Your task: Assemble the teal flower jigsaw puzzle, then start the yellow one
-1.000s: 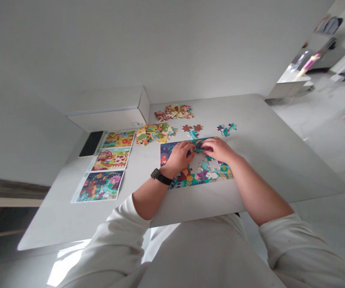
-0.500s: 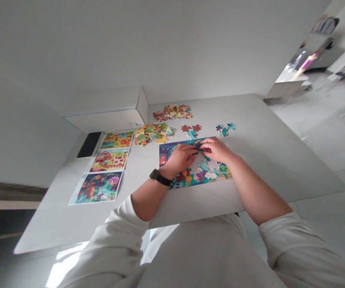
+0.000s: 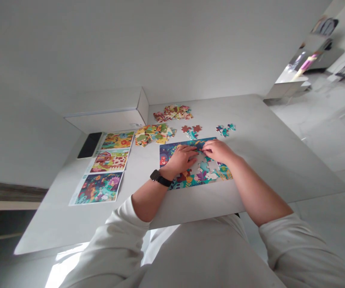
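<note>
A partly assembled jigsaw puzzle (image 3: pixel 222 173) with a colourful jungle and animal scene lies flat on the white table (image 3: pixel 250 168). White gaps show in it near its middle. My left hand (image 3: pixel 184 158), with a black smartwatch (image 3: pixel 160 178) on the wrist, rests on the puzzle's left half. My right hand (image 3: pixel 217 151) lies on its upper right part. The fingertips of both hands nearly meet at the puzzle's upper edge, pressing on dark blue pieces. Whether either hand grips a piece is hidden by the fingers.
Beyond the puzzle lie loose piece piles (image 3: pixel 151 135) (image 3: pixel 172 113) and small joined clusters (image 3: pixel 192 131) (image 3: pixel 225 129). Printed picture sheets (image 3: pixel 110 160) run down the table's left side, beside a black phone (image 3: pixel 90 145) and a white box (image 3: pixel 106 120).
The dark pieces raised between my hands a second ago now sit lower, along the puzzle's upper edge. My left hand has slid slightly right, towards my right hand.
</note>
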`<state>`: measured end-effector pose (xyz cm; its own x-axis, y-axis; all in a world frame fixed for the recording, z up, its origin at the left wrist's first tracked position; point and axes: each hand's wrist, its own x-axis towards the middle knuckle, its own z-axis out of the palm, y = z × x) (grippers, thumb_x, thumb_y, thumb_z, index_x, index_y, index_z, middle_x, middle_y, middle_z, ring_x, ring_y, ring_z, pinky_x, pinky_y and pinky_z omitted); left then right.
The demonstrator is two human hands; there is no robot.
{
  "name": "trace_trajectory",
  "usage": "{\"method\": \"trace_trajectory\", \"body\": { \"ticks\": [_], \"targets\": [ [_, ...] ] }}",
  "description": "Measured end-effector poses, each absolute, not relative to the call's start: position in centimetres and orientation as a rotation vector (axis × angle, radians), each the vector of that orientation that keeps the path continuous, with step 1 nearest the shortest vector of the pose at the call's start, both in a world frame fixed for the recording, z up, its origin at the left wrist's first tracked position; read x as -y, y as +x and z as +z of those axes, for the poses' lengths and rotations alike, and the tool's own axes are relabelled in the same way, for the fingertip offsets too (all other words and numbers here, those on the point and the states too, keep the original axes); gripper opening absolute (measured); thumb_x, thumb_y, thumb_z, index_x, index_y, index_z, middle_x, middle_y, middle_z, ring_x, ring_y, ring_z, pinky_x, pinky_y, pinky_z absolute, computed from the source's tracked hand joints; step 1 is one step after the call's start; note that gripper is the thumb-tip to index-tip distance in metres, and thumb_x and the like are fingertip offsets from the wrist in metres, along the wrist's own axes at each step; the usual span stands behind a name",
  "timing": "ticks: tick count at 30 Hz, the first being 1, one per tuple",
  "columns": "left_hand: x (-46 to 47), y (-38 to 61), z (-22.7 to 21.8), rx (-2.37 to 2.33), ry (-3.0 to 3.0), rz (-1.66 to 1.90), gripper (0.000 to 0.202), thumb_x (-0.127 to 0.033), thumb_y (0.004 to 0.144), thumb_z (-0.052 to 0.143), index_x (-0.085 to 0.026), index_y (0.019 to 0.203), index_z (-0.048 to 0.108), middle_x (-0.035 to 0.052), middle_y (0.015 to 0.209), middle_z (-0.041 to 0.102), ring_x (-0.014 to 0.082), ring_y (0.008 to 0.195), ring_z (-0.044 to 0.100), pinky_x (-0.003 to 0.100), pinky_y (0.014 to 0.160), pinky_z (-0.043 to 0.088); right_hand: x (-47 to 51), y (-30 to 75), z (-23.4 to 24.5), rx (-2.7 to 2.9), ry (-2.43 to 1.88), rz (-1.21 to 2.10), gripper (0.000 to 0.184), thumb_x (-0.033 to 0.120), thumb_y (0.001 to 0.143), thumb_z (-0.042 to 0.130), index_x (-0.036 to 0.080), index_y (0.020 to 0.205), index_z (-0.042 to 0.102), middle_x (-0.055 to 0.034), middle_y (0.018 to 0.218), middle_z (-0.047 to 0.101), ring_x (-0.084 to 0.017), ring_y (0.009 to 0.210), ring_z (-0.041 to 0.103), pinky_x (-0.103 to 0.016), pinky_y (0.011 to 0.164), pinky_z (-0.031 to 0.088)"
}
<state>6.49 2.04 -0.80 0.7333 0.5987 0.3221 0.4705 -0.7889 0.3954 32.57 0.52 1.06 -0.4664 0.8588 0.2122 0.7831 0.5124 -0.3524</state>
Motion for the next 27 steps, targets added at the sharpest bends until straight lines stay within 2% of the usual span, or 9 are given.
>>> {"method": "trace_trajectory", "body": {
  "ticks": [5, 9, 20, 24, 27],
  "targets": [
    [-1.9, 6.6, -0.7, -0.835, 2.632, 0.645, 0.031, -0.033, 0.103, 0.069, -0.027, 0.131, 0.082, 0.0097, 0.146, 0.075, 0.0328, 0.138, 0.067, 0.057, 0.123, 0.05, -0.3, 32.3, 1.4, 2.402, -1.388, 0.253, 0.022, 0.019, 0.099, 0.068, 0.027, 0.098, 0.089, -0.0052, 0.111, 0.086, -0.025, 0.104, 0.077, -0.041, 0.104, 0.055],
    [-2.0, 6.5, -0.8, -0.827, 2.634, 0.63, 0.034, -0.034, 0.104, 0.067, -0.029, 0.134, 0.081, 0.0094, 0.146, 0.075, 0.0326, 0.137, 0.067, 0.057, 0.122, 0.05, -0.3, 32.1, 1.5, 2.42, -1.415, 0.267, 0.022, 0.018, 0.099, 0.068, 0.026, 0.094, 0.089, -0.0059, 0.108, 0.086, -0.024, 0.102, 0.077, -0.038, 0.099, 0.056],
    [-2.1, 6.6, -1.0, -0.838, 2.636, 0.619, 0.032, -0.036, 0.104, 0.068, -0.03, 0.133, 0.081, 0.0107, 0.148, 0.072, 0.0341, 0.14, 0.064, 0.059, 0.123, 0.048, 0.1, 31.5, 1.5, 2.371, -1.427, 0.303, 0.016, 0.019, 0.1, 0.072, 0.023, 0.1, 0.088, -0.0084, 0.108, 0.082, -0.022, 0.099, 0.075, -0.033, 0.092, 0.056],
    [-2.4, 6.1, 0.3, -0.881, 2.549, 0.779, 0.038, -0.039, 0.108, 0.063, -0.026, 0.142, 0.073, 0.0142, 0.144, 0.072, 0.0323, 0.136, 0.066, 0.054, 0.12, 0.053, -0.2, 32.0, 1.5, 2.361, -1.45, 0.313, 0.017, 0.021, 0.1, 0.071, 0.024, 0.1, 0.087, -0.0069, 0.106, 0.082, -0.022, 0.097, 0.075, -0.032, 0.089, 0.056],
    [-3.0, 4.9, 2.4, -0.968, 2.435, 0.996, 0.039, -0.043, 0.111, 0.059, -0.025, 0.144, 0.068, 0.0131, 0.14, 0.073, 0.0295, 0.134, 0.067, 0.05, 0.119, 0.054, -0.9, 34.0, 1.6, 2.154, -1.612, 0.269, 0.018, 0.02, 0.099, 0.07, 0.026, 0.104, 0.087, -0.0062, 0.108, 0.083, -0.023, 0.099, 0.076, -0.034, 0.091, 0.057]
  ]
}}
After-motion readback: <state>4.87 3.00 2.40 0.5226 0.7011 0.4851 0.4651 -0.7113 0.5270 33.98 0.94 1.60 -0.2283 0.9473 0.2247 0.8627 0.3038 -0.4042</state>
